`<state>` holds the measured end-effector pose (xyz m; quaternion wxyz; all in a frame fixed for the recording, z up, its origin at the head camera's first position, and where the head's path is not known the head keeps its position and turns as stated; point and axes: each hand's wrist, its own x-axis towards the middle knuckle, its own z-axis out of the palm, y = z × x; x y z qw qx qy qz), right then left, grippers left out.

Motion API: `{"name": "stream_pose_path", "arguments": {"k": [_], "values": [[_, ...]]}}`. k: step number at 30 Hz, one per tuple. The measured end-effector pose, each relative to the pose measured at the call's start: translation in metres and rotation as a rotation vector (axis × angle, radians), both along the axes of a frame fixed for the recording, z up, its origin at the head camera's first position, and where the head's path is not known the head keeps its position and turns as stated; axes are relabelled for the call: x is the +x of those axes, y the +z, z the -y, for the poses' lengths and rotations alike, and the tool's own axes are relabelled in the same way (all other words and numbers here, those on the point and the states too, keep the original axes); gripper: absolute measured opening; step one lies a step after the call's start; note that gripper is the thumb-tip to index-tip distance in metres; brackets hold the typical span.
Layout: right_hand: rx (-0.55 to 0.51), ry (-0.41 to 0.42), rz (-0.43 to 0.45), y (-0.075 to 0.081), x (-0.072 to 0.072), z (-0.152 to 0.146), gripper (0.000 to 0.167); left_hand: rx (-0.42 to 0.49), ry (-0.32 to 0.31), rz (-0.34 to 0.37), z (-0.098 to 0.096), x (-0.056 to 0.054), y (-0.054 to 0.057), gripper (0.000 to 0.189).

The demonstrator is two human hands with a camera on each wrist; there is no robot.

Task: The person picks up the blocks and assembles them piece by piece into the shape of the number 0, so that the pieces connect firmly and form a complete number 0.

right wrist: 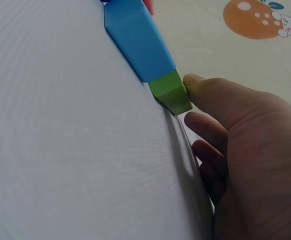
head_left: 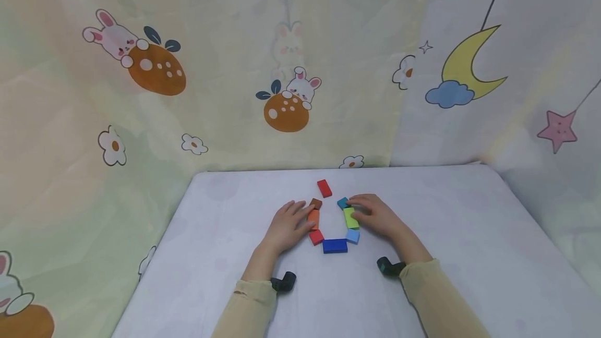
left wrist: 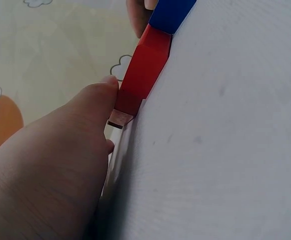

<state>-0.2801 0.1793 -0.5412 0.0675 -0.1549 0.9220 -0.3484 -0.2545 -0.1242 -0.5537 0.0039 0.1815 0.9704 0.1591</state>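
Small coloured blocks form a U-shaped outline on the table. My left hand (head_left: 286,226) lies along its left side, fingertips at the brown block (head_left: 316,203) and thumb by the orange block (head_left: 313,218). A red block (head_left: 316,238) sits just below. On the other side, my right hand (head_left: 375,214) touches the lime green block (head_left: 350,218) with its thumb, and its fingers reach the teal block (head_left: 343,203). The light blue block (right wrist: 138,40) adjoins the green one. A dark blue block (head_left: 335,246) closes the bottom. Both hands' fingers look relaxed.
A separate red block (head_left: 324,188) lies beyond the outline's open top. White cloth covers the table (head_left: 225,233), with a printed curtain (head_left: 225,77) behind it. A dark wrist device (head_left: 284,282) sits at the left wrist and another dark device (head_left: 389,267) at the right.
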Motion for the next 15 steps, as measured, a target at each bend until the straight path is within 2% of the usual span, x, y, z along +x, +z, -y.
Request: {"name": "stream_pose_path", "arguments": {"k": [5, 15], "values": [[-0.01, -0.001, 0.007, 0.0007, -0.0011, 0.0006, 0.039, 0.016, 0.01, 0.002, 0.0008, 0.0012, 0.0012, 0.06], [-0.048, -0.074, 0.084, 0.0063, -0.0041, 0.0045, 0.042, 0.0, -0.002, -0.024, 0.0016, 0.004, 0.0049, 0.059]]}}
